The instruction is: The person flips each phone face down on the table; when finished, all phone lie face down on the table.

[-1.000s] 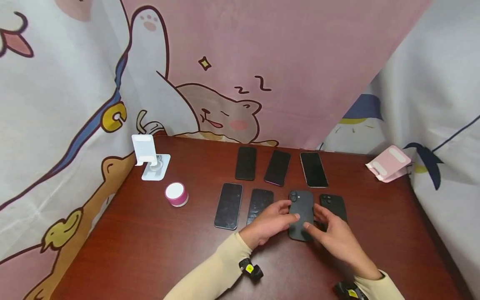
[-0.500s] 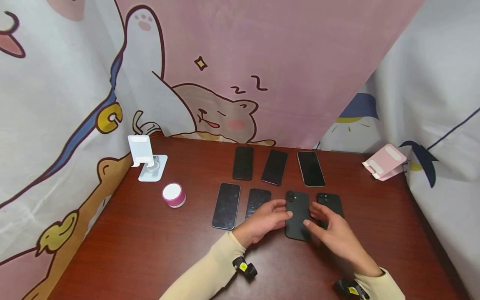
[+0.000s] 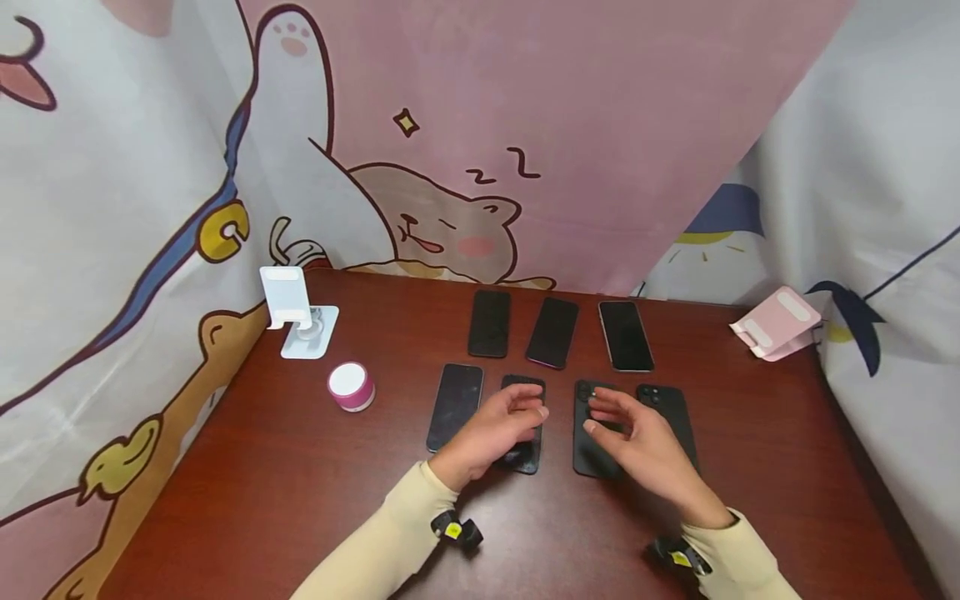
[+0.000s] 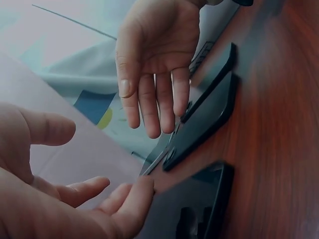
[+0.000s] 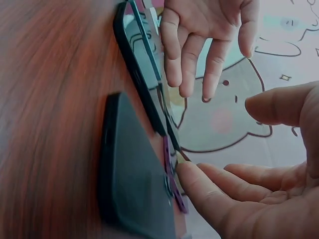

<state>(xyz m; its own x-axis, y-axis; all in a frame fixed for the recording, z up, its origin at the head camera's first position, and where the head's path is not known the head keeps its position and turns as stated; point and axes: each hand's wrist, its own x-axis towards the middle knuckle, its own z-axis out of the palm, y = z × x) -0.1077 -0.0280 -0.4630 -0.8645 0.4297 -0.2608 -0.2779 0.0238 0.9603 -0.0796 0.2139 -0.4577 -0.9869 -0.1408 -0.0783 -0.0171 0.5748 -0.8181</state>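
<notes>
My left hand [image 3: 491, 432] hovers over a dark phone [image 3: 528, 458] lying screen up, its fingers loosely bent and holding nothing. To its right, my right hand [image 3: 647, 446] is held over a black phone [image 3: 587, 450] that lies face down, camera at its top left. Both wrist views show relaxed fingers with gaps between them and the phones. Beside the right hand, partly covered by it, lies another face-down black phone [image 3: 677, 412]. A screen-up phone [image 3: 457, 400] sits just left of the left hand.
Along the back lie a black phone [image 3: 489, 323], a purple-edged phone [image 3: 552, 332] and a silver-edged phone [image 3: 626, 336]. A white phone stand [image 3: 287, 293] and a pink-and-white round jar [image 3: 351, 387] stand at left, a pink phone stand [image 3: 782, 321] at right. Printed curtains [image 3: 600, 150] enclose the table.
Both hands have let go of the face-down black phone, which stays on the table. The left hand has moved left over the neighbouring phone; the right hand has lifted slightly and shifted left.
</notes>
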